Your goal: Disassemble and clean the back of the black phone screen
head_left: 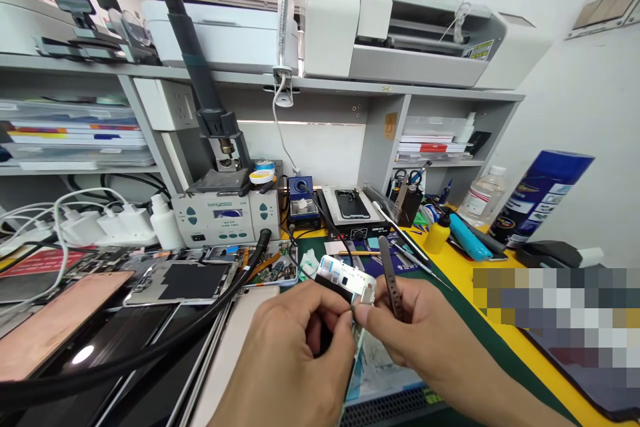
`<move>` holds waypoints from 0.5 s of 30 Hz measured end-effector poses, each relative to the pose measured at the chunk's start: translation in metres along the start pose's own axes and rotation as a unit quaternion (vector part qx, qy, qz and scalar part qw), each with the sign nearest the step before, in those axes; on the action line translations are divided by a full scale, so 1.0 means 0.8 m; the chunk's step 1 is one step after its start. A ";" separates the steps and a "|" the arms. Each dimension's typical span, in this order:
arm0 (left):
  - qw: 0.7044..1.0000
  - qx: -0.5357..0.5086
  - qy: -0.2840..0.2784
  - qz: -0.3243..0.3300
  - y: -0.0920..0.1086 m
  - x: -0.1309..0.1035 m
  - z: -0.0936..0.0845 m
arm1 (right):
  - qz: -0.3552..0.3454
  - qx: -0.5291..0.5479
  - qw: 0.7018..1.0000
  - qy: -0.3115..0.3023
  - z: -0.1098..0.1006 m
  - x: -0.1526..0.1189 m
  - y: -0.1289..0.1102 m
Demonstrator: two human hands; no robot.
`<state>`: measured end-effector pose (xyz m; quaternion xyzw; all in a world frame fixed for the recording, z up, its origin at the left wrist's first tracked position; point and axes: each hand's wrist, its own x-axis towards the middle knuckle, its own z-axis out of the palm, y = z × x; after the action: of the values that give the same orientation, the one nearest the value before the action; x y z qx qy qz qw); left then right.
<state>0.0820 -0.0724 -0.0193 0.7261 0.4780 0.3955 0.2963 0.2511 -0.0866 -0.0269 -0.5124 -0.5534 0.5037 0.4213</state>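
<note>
My left hand (300,340) is closed in a pinch on the edge of a phone part (350,280), a thin panel with a white labelled top and a black area. My right hand (415,320) pinches the same part from the right, its fingertips close to the left ones. Grey tweezers (389,273) are also held in the right hand, pointing up and away from the panel. Anything small between the fingertips is hidden. Below the hands lies a pale blue and white surface (380,363) on the green mat (495,353).
Phone screens and a copper-coloured panel (63,320) lie at left, crossed by a thick black hose (220,303). Behind stands a rework station (227,217). Bottles, a blue spray can (543,197) and a partly pixelated dark device (575,353) are at right.
</note>
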 end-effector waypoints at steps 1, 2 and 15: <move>1.000 -0.001 -0.004 -0.008 0.001 0.000 0.000 | -0.001 -0.005 1.000 0.002 0.000 0.000 -0.001; 1.000 0.002 -0.007 -0.016 0.002 0.001 0.000 | -0.002 -0.011 1.000 0.003 0.001 0.000 -0.001; 0.994 -0.031 -0.053 -0.096 0.005 0.007 -0.004 | -0.021 -0.063 0.998 0.011 0.001 0.000 -0.009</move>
<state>0.0823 -0.0688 -0.0129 0.6873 0.5166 0.3409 0.3800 0.2492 -0.0867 -0.0199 -0.5317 -0.5897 0.4535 0.4048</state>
